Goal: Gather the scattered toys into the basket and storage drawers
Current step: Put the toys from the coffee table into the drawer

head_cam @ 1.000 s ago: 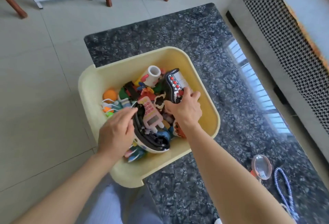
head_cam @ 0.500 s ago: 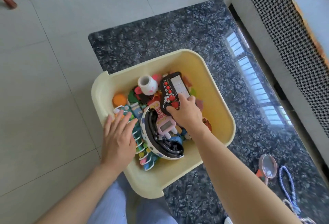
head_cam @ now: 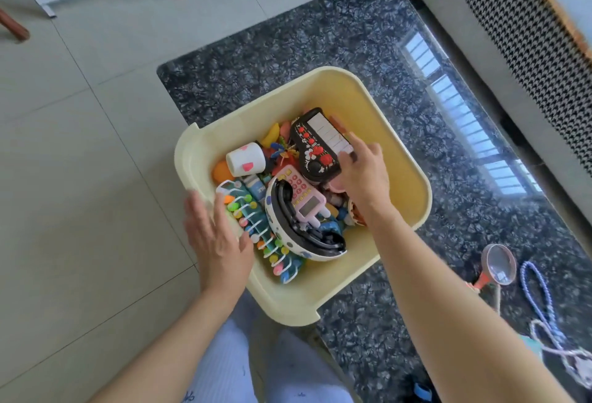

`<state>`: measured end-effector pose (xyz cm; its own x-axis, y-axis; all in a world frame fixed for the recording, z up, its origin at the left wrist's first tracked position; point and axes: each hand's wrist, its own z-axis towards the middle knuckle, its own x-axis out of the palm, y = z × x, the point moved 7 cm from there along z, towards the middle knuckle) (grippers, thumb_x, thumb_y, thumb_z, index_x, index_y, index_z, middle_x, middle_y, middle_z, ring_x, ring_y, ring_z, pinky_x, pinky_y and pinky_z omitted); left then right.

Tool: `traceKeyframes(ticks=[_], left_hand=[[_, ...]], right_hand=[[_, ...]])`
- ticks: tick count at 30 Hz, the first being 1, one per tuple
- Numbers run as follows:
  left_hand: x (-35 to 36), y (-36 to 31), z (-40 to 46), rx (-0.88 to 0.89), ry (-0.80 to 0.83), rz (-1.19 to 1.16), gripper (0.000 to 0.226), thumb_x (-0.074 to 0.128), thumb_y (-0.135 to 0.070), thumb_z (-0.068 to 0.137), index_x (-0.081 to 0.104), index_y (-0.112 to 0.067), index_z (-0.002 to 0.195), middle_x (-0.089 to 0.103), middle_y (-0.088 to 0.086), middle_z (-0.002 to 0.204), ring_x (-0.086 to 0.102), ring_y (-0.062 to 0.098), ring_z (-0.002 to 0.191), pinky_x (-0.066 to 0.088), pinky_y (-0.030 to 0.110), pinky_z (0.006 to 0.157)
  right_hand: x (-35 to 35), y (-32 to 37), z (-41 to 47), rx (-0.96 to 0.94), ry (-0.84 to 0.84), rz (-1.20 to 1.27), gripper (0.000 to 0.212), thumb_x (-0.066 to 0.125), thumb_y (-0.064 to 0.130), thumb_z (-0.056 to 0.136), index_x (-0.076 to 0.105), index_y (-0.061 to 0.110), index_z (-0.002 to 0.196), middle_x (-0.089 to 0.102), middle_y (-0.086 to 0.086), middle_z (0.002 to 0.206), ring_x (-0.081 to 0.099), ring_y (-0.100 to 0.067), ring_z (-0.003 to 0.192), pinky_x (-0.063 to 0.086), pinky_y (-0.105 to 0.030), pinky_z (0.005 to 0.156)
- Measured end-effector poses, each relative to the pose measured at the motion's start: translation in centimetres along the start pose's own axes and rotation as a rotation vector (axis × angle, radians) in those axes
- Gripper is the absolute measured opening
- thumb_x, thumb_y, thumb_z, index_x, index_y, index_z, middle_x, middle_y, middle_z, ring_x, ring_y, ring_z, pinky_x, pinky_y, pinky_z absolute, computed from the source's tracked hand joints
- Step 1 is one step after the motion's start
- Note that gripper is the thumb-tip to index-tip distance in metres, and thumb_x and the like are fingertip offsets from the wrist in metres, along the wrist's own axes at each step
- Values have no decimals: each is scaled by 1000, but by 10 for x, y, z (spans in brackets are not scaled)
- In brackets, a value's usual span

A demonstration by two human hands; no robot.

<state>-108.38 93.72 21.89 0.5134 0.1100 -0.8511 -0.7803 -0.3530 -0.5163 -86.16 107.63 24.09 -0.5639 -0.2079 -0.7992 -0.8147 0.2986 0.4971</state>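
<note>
My right hand (head_cam: pixel 360 175) rests its relaxed fingers on the toy piano (head_cam: pixel 315 146) atop the heap in the yellow basket (head_cam: pixel 403 178). My left hand (head_cam: pixel 217 239) lies flat and spread over the basket's near-left rim, gripping nothing.

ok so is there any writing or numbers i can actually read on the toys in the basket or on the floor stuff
No text can be read.
Pink toy phone: it has keys and a small screen, but the marks are too small to read.
Black toy piano: red buttons and a white mouse-shaped mark, no legible words.
Blue toy beside the abacus: it has white marks, too blurred to read.
White cup: pink hearts only.
Magnifying glass on the floor: no text visible.
</note>
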Motion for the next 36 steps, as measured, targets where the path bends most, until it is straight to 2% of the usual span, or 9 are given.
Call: traceKeyframes(ticks=[3,6,10,17,21,24,27,30,36], left_hand=[[1,-5,-12,-223,55,-247,82,59,7,78,13,0,146,-4,29,152,14,40,140,26,36,108],[0,-22,-22,-341,82,-242,82,48,7,83,0,-6,148,-8,19,154,35,38,128,36,33,95],[11,-42,-51,-375,80,-225,84,47,6,83,-7,-3,147,-13,23,152,30,40,131,33,31,98],[43,-97,-139,-541,55,-238,76,40,0,91,-11,-1,146,-15,28,150,29,40,130,26,28,102],[61,-108,-175,-576,45,-226,75,40,-3,92,-12,-1,146,-16,34,148,17,39,138,26,27,103],[74,-116,-200,-566,58,-217,75,40,-4,92,-12,-3,147,-17,34,148,14,39,139,28,27,103],[83,-122,-221,-556,72,-201,74,40,-6,93,-9,-7,148,-19,32,148,27,40,134,29,29,103],[92,-124,-237,-541,74,-196,74,41,-6,93,-8,-11,149,-20,31,148,37,41,127,33,30,100],[102,-110,-243,-516,61,-203,75,44,-5,91,-3,-14,150,-19,28,149,33,44,128,35,32,98]], right_hand=[[-27,-32,-49,-103,-210,171,46,44,14,95,40,20,140,45,-3,129,51,-8,96,46,-33,90],[-36,-74,-89,-144,-233,137,43,47,6,94,45,13,136,48,-7,125,56,-18,91,51,-40,81],[-47,-113,-130,-274,-245,103,41,47,-2,90,52,6,130,48,-13,125,57,-21,92,52,-37,70],[-98,-259,-196,17,-268,67,39,48,4,92,50,8,131,45,-10,127,54,-21,98,39,-23,73],[-102,-354,-242,277,-171,69,46,53,14,92,43,10,136,43,-10,128,51,-27,111,45,-34,85],[-78,-393,-278,347,43,59,58,57,26,91,33,12,142,36,-9,139,44,-24,123,41,-33,93],[-38,-402,-304,357,256,64,70,60,33,89,22,21,146,21,-6,150,40,-22,129,42,-35,92],[-13,-401,-309,351,265,67,71,61,29,89,20,30,146,8,-6,155,38,-27,130,47,-40,88],[-20,-397,-274,331,141,48,32,54,26,92,50,18,122,50,-10,122,55,-27,91,44,-32,77]])
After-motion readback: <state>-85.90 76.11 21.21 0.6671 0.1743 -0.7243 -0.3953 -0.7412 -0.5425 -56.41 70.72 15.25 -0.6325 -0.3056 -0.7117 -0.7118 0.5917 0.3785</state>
